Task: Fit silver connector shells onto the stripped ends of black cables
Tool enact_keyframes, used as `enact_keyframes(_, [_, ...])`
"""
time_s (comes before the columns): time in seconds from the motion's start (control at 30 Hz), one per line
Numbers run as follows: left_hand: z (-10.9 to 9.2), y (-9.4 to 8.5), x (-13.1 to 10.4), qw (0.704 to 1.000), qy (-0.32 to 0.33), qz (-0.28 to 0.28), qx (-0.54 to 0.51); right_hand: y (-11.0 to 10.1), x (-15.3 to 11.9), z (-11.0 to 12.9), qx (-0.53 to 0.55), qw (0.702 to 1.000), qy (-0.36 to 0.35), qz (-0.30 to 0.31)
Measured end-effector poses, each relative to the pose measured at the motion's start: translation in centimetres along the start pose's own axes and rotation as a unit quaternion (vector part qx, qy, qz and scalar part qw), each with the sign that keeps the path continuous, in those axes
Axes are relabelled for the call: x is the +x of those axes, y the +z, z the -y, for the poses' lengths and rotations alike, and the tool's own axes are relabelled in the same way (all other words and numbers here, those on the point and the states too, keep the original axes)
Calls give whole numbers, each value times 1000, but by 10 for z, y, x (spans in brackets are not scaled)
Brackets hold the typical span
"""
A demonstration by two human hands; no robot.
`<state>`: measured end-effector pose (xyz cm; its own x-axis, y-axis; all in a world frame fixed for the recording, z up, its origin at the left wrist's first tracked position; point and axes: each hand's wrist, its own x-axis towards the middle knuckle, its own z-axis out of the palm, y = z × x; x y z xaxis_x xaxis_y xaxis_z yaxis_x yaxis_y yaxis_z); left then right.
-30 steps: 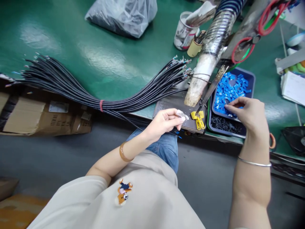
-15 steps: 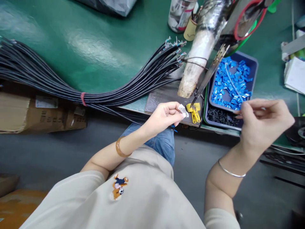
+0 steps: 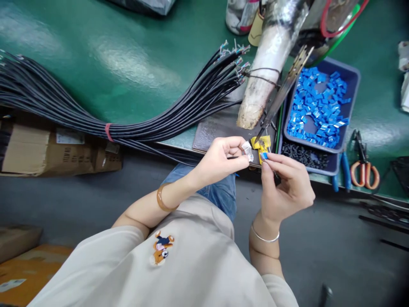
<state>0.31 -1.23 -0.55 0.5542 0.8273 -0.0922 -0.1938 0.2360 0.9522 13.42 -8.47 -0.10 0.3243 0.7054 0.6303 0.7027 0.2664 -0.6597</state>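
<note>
My left hand [image 3: 225,158] is closed in a pinch, with a black cable [image 3: 235,157] between thumb and fingers. At its fingertips shows a crinkled whitish piece [image 3: 247,150]; whether it belongs to the cable I cannot tell. My right hand [image 3: 286,181] pinches a small blue piece [image 3: 264,156] between thumb and forefinger, just right of the left fingertips. Right behind that piece lies a yellow clip-like part [image 3: 262,143] on a dark board [image 3: 211,132]. The tip of a soldering iron [image 3: 259,133], slanting down from above, meets the yellow part.
A banded bundle of black cables [image 3: 143,131] crosses the green table [image 3: 105,25]. Blue pieces fill one tray [image 3: 353,85], and small black parts [image 3: 302,155] lie in another below it. Orange-handled scissors [image 3: 364,172] and blue-handled pliers [image 3: 345,170] sit at the right edge. A whitish tube [image 3: 265,81] hangs overhead.
My right hand has moved left from beside the trays to the left fingertips, and the blue piece now shows in it. My left hand stays nearly in place. Scissors and pliers have come into sight.
</note>
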Motion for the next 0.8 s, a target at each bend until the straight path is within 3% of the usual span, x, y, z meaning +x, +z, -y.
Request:
enact_keyframes(0.1, [2,0,-1,1000,5,7,5,3,-2,0,25,999,-49,0])
enact_keyframes(0.2, [4,-1,-2,1000,5,7,14,4,-2,-1,51,997,-53,4])
enact_keyframes(0.53, [2,-3,-3,1000,-11,22,9,4,2,-2,152,985,80,33])
enact_keyframes(0.67, [1,-5,-1,999,-25,18,-15,4,1,-4,126,990,67,10])
enact_keyframes(0.8, [-1,-5,0,999,-31,11,-9,3,0,-6,41,999,9,-16])
